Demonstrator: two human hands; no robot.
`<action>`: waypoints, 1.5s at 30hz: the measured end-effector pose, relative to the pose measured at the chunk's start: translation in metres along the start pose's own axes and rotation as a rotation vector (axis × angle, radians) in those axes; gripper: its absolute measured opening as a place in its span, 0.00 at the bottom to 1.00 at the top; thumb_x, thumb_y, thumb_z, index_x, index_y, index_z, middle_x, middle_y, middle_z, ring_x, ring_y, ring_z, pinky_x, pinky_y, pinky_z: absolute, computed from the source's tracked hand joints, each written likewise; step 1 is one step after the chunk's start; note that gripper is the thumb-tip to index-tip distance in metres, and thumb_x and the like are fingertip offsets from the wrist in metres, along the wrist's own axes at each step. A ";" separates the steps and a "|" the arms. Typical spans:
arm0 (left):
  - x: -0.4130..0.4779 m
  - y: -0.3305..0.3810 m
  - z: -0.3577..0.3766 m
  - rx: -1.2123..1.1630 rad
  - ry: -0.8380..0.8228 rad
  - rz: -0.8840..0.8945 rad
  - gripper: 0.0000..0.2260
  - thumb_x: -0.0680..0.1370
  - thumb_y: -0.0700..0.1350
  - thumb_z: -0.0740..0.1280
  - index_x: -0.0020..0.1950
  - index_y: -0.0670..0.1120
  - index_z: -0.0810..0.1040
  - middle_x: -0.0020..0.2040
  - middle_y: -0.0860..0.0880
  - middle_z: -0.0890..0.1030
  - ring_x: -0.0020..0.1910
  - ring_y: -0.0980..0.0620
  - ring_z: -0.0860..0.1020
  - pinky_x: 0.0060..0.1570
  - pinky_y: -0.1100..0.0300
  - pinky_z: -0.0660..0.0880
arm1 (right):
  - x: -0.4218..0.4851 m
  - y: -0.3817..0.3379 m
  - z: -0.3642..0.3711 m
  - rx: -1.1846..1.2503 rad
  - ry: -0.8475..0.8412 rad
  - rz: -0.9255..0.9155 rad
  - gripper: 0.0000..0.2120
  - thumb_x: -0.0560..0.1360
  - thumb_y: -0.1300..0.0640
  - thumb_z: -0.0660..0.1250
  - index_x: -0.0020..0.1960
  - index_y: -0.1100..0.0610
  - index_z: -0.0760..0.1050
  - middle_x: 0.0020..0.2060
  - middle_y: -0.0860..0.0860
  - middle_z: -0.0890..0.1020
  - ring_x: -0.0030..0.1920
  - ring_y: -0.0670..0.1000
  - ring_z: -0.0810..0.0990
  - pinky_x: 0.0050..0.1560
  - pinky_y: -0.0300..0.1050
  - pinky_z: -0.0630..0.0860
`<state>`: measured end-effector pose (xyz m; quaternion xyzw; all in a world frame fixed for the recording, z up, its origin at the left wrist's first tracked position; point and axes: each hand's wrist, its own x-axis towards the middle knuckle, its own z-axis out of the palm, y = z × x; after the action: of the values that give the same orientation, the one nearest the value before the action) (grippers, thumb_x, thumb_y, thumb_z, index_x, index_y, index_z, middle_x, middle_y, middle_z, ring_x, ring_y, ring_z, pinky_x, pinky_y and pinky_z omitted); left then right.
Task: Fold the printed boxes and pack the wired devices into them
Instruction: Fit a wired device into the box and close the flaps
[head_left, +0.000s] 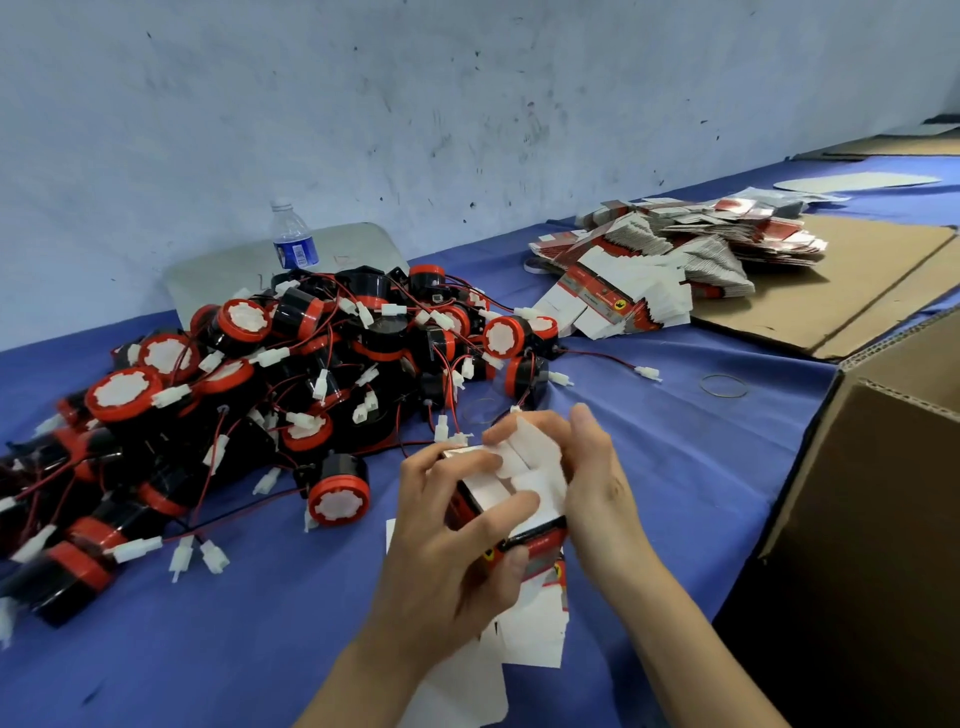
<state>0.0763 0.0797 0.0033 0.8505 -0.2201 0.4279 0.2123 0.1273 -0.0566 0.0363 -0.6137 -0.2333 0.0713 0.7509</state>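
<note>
A small red-and-white printed box (519, 499) is held above the blue table, its white end flaps standing open. My left hand (457, 535) grips it from the left, fingers curled over the top and thumb across a flap. My right hand (597, 483) holds its right side, fingers bent over the far flaps. A big pile of black-and-red round wired devices (270, 374) with white connectors lies to the left. One such device (338, 492) sits alone close to my left hand. Flat unfolded boxes (524, 623) lie under my wrists.
A heap of flat printed boxes (675, 260) lies at the back right on brown cardboard sheets (857, 291). A large open carton (878, 509) stands at the right edge. A water bottle (292, 236) stands behind the pile. A rubber band (723, 386) lies on the cloth.
</note>
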 end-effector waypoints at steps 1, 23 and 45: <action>0.000 -0.001 0.000 0.004 -0.001 -0.012 0.13 0.82 0.55 0.54 0.56 0.52 0.74 0.62 0.48 0.72 0.59 0.39 0.69 0.62 0.54 0.65 | 0.001 0.000 0.000 0.037 -0.020 0.034 0.20 0.77 0.44 0.55 0.47 0.52 0.82 0.45 0.54 0.84 0.45 0.51 0.83 0.43 0.39 0.78; -0.005 -0.007 0.007 -0.245 0.239 -0.122 0.29 0.67 0.59 0.76 0.59 0.45 0.71 0.70 0.57 0.65 0.69 0.51 0.69 0.63 0.57 0.71 | 0.002 -0.005 -0.007 0.047 -0.253 0.124 0.22 0.72 0.64 0.61 0.61 0.46 0.77 0.57 0.50 0.81 0.53 0.53 0.82 0.48 0.46 0.79; -0.004 -0.020 -0.005 -0.163 0.089 -0.110 0.32 0.77 0.64 0.62 0.76 0.54 0.57 0.76 0.51 0.61 0.75 0.49 0.61 0.71 0.53 0.61 | 0.005 -0.014 -0.035 0.482 -0.293 0.243 0.35 0.69 0.70 0.68 0.71 0.48 0.67 0.47 0.61 0.83 0.43 0.56 0.84 0.39 0.48 0.82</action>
<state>0.0819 0.0999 -0.0009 0.8213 -0.1974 0.4337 0.3136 0.1447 -0.0885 0.0463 -0.4245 -0.2403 0.3017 0.8191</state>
